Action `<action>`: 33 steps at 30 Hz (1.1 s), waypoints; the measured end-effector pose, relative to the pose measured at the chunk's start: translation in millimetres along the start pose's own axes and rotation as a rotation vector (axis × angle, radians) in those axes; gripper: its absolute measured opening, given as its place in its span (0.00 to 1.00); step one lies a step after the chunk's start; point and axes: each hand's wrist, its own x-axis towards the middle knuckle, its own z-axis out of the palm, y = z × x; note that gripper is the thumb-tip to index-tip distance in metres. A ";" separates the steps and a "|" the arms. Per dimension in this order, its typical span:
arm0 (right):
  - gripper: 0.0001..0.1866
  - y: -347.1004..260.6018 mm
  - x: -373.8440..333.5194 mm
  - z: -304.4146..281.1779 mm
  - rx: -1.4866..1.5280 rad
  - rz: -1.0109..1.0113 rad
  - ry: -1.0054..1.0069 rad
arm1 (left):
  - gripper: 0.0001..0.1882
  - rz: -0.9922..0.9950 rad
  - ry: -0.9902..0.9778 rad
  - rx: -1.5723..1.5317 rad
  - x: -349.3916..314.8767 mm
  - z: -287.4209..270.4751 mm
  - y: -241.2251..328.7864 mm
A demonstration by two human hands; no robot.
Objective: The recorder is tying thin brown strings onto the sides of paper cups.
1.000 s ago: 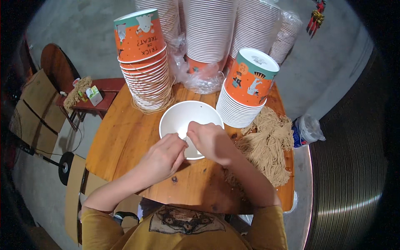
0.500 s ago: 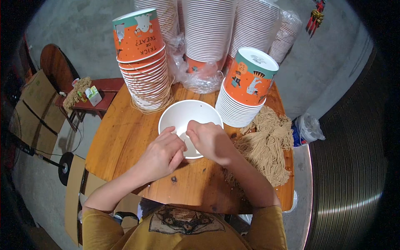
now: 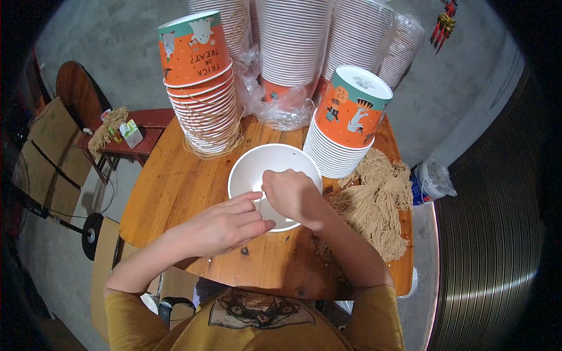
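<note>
A white-lined paper bucket point(image 3: 246, 169) stands open side up on the wooden table in front of me, with a small hole near its far rim. Over the bucket, my right hand point(image 3: 288, 192) is closed in a fist. From its fingers a thin pale strand point(image 3: 260, 203) seems to run down toward my left hand. My left hand point(image 3: 234, 223) is at the bucket's near left rim, index finger stretched toward the right fist. Its thumb lies apart from the index finger by the near rim; the other fingers are partly curled.
An upside-down stack of orange buckets point(image 3: 196, 52) with cords stands left, another stack point(image 3: 351, 114) right. Beside that lies a tan cord bundle point(image 3: 377, 205). Wrapped bucket stacks point(image 3: 293, 41) rise behind clear plastic point(image 3: 287, 114). A red bench point(image 3: 149, 120) is at far left.
The bucket has shifted slightly right and toward me. My left hand has moved toward me, its index finger and thumb now stretched apart. The right fist stays nearly in place.
</note>
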 end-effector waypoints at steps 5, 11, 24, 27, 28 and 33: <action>0.14 25.9 12.5 -15.4 0.344 0.042 -0.011 | 0.06 0.036 -0.140 0.385 -2.1 -15.4 -1.1; 0.11 69.9 0.5 -43.1 1.000 0.059 -0.084 | 0.08 0.043 -0.155 0.690 -20.9 -33.8 -35.6; 0.09 26.1 -33.4 -26.8 1.982 0.125 0.204 | 0.15 -0.518 0.673 -0.360 -15.2 -14.7 -17.6; 0.12 -13.6 -37.1 -33.1 1.965 0.203 0.235 | 0.21 -0.559 0.613 -0.681 20.7 15.5 32.9; 0.12 -20.7 -40.7 -35.1 1.962 0.202 0.241 | 0.23 -0.557 0.570 -0.828 31.7 20.2 43.9; 0.15 -17.0 -50.2 -25.3 1.581 0.029 0.370 | 0.16 -0.653 0.613 -1.170 44.7 39.5 47.0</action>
